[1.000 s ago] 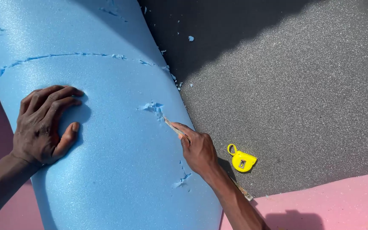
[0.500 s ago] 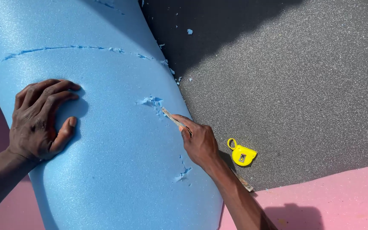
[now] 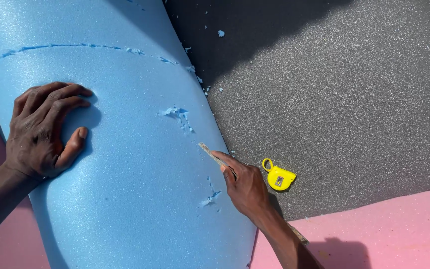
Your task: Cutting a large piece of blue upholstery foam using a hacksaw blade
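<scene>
A thick sheet of blue foam (image 3: pixel 125 174) lies curved across the left half of the view, with a ragged cut line running across its top and small torn spots lower down. My left hand (image 3: pixel 43 132) presses flat on the foam at the left, fingers spread. My right hand (image 3: pixel 242 184) grips a thin blade (image 3: pixel 210 152) whose tip touches the foam's right edge, just below a torn patch (image 3: pixel 177 115).
A grey foam slab (image 3: pixel 349 99) lies to the right, partly in shadow, with blue crumbs scattered on it. A small yellow tape measure (image 3: pixel 278 178) rests on it beside my right hand. Pink foam (image 3: pixel 374 234) shows at bottom right and far left.
My right hand and the blade have slid down and to the right along the foam's edge, away from the torn patch. My left hand has stayed pressed on the foam.
</scene>
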